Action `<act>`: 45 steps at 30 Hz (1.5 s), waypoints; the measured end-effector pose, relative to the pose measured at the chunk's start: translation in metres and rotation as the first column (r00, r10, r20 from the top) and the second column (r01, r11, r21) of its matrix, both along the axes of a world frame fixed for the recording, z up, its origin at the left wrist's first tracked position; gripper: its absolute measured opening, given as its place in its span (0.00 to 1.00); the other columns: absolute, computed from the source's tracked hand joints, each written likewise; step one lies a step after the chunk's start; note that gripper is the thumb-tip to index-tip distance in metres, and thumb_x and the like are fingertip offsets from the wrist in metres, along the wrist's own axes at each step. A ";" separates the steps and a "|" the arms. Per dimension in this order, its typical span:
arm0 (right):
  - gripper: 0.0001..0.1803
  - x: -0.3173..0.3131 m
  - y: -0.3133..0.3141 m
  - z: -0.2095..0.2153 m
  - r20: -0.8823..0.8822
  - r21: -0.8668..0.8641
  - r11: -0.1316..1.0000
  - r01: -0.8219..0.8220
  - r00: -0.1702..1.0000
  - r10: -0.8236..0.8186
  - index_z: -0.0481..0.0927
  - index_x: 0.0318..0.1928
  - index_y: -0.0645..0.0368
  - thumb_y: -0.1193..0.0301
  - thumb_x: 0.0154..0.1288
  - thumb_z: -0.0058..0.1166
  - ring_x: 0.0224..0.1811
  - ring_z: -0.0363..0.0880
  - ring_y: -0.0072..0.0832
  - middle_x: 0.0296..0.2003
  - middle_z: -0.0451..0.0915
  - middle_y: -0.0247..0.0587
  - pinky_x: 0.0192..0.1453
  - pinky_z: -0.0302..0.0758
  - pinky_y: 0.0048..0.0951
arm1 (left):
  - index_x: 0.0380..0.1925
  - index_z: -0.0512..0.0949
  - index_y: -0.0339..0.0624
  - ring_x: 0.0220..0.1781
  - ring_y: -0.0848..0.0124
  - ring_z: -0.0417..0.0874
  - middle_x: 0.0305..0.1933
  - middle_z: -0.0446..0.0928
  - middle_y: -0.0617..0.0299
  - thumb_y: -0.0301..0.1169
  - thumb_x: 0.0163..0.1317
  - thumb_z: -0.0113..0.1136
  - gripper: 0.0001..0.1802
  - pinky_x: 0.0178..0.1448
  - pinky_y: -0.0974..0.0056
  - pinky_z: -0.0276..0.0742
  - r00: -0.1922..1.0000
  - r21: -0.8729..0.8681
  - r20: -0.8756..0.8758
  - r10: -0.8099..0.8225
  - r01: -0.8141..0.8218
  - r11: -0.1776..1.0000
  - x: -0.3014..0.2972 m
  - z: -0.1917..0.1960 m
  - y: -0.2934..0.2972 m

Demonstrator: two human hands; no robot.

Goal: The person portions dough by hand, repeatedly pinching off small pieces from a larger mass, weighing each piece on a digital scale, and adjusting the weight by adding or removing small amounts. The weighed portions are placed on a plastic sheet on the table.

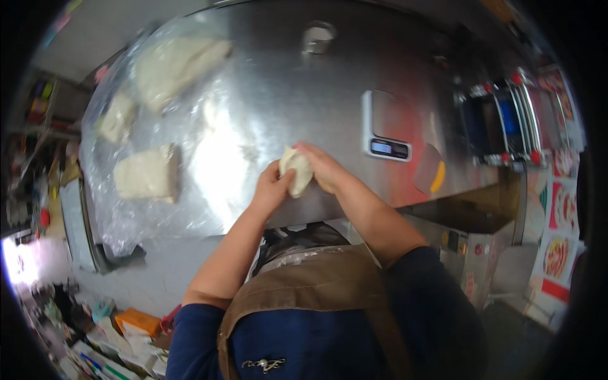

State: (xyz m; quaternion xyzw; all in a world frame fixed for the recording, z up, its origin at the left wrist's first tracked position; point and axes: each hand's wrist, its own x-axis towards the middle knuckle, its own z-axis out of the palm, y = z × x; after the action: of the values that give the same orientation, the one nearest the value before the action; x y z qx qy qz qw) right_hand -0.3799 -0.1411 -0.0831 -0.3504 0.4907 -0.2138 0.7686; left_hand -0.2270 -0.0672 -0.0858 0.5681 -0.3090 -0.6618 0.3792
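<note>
A small pale piece of dough (299, 176) is between my two hands, just over the near edge of the steel table (272, 95). My left hand (271, 189) grips its left side, with the thumb lying across the front. Against its upper right side rests my right hand (322, 168), fingers curled behind the dough and partly hidden. To the left, a clear plastic sheet (104, 218) carries a large dough slab (174, 71), a smaller lump (118, 118) and a thick block of dough (145, 174).
Right of my hands sits a digital scale (387, 117) with a lit display. Beside it lies a dough scraper (429, 166) with a yellow edge. A small clear cup (318, 38) stands at the far side, and a roller machine (503, 120) at the right end.
</note>
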 end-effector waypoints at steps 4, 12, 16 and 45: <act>0.25 -0.078 0.036 0.024 0.032 -0.088 0.984 -0.153 0.987 0.157 0.71 0.63 0.60 0.56 0.75 0.49 0.55 0.76 0.28 0.53 0.78 0.42 0.61 0.71 0.31 | 0.59 0.72 0.33 0.50 0.75 0.80 0.50 0.80 0.59 0.33 0.71 0.56 0.21 0.54 0.69 0.76 0.993 -0.009 -0.035 -0.115 0.115 0.993 -0.034 0.003 0.015; 0.25 -0.181 0.024 0.038 0.000 -0.013 0.996 0.084 0.997 -0.084 0.70 0.65 0.59 0.59 0.75 0.49 0.52 0.78 0.27 0.54 0.80 0.44 0.57 0.74 0.29 | 0.62 0.71 0.38 0.56 0.71 0.78 0.55 0.79 0.61 0.36 0.71 0.55 0.22 0.62 0.64 0.71 0.965 0.136 -0.249 -0.083 0.120 0.983 -0.112 0.019 0.011; 0.24 -0.224 -0.031 0.013 -0.120 -0.337 0.912 0.235 0.950 -0.289 0.71 0.63 0.59 0.61 0.73 0.51 0.50 0.81 0.26 0.48 0.84 0.40 0.56 0.74 0.27 | 0.64 0.68 0.42 0.57 0.64 0.78 0.57 0.77 0.59 0.43 0.68 0.57 0.29 0.63 0.59 0.72 0.905 0.119 -0.412 0.106 -0.062 0.991 -0.112 0.032 0.000; 0.27 -0.033 0.018 0.054 0.078 -0.434 0.824 -0.363 0.897 0.436 0.64 0.67 0.59 0.53 0.80 0.36 0.55 0.72 0.25 0.53 0.73 0.36 0.61 0.68 0.29 | 0.38 0.78 0.41 0.43 0.46 0.81 0.42 0.80 0.46 0.48 0.63 0.59 0.20 0.46 0.52 0.77 0.618 -0.524 0.622 0.481 -0.127 0.842 -0.043 0.098 0.031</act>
State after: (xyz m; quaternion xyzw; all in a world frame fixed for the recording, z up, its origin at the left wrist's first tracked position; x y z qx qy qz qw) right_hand -0.4127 -0.1227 -0.0295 -0.5783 0.2813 -0.1753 0.7455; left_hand -0.2705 -0.0362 0.0117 0.7309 -0.4684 -0.2150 0.4474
